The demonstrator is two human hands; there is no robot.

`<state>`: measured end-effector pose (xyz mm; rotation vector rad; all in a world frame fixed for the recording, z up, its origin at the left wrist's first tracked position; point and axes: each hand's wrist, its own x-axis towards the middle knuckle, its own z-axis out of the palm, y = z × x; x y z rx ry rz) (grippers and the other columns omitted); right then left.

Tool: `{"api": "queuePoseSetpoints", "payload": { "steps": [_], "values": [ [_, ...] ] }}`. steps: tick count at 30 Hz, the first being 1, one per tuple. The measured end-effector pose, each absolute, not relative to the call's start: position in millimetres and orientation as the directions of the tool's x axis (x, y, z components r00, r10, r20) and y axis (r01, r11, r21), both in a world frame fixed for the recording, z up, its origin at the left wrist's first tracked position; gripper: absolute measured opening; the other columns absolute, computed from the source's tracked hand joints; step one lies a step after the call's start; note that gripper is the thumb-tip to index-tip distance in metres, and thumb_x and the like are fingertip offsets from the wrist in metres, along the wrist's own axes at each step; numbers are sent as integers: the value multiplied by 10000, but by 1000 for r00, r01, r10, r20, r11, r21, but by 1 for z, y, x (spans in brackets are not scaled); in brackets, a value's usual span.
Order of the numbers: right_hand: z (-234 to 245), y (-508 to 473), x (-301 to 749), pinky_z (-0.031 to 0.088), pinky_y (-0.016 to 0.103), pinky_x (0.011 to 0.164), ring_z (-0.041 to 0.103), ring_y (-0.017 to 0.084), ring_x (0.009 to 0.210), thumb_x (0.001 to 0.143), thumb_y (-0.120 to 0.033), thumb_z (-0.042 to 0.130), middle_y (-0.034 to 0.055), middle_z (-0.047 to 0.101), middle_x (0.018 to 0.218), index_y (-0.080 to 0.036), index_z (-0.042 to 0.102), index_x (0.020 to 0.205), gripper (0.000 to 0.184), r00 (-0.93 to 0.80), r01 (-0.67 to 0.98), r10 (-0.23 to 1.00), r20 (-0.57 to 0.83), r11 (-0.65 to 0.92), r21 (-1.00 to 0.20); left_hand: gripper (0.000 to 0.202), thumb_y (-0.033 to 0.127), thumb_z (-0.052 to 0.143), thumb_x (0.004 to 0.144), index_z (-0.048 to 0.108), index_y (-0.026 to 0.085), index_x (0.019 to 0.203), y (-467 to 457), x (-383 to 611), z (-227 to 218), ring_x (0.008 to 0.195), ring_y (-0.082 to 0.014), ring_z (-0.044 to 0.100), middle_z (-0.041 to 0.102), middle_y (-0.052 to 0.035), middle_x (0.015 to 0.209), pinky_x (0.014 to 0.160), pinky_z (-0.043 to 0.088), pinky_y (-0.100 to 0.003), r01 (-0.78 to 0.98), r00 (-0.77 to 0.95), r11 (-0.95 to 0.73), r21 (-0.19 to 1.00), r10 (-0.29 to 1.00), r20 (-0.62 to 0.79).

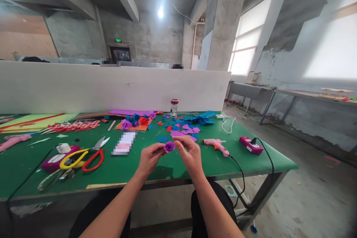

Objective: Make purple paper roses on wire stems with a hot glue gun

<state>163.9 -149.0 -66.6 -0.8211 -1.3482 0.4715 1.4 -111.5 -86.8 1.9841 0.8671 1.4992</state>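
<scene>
A purple flower (pixel 169 147) is pinched in the left hand (pixel 150 160) above the counter (pixel 117 173); the right hand (pixel 190 155) is held beside it, whether clamped on a petal cannot be told. Purple scraps (pixel 196 130) are strewn beyond the hands, a pink glue gun (pixel 215 142) laid to their right

Two hands (pixel 150 158) (pixel 190 155), one jar (pixel 174 111)
</scene>
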Motion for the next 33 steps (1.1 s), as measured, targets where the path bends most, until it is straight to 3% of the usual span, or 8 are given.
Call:
{"api": "queuePoseSetpoints", "payload": {
  "steps": [11,27,33],
  "values": [
    [-69,-150,157,522,286,700,665,185,761,831,-329,652,45,737,822,-211,759,857,161,174,164,717,675,654,-738,136,313,644,801,734,213,820,-110,1,-90,635,-153,662,728,-19,710,624,530,-235,188,222,-697,692,717,661],
    [-68,-149,158,481,260,629,616,156,619,849,-323,609,22,686,643,-185,709,668,248,204,178,729,653,628,-758,142,301,640,824,731,200,862,-107,1,-96,674,-154,665,734,-28,745,659,526,-238,194,272,-710,677,702,658],
    [-65,-152,161,489,274,696,638,171,706,852,-301,616,33,705,724,-191,730,764,181,138,203,708,693,665,-719,149,297,625,838,724,192,874,-107,0,-98,700,-157,664,730,-32,760,680,522,-244,185,322,-714,675,693,645]
  ]
}}
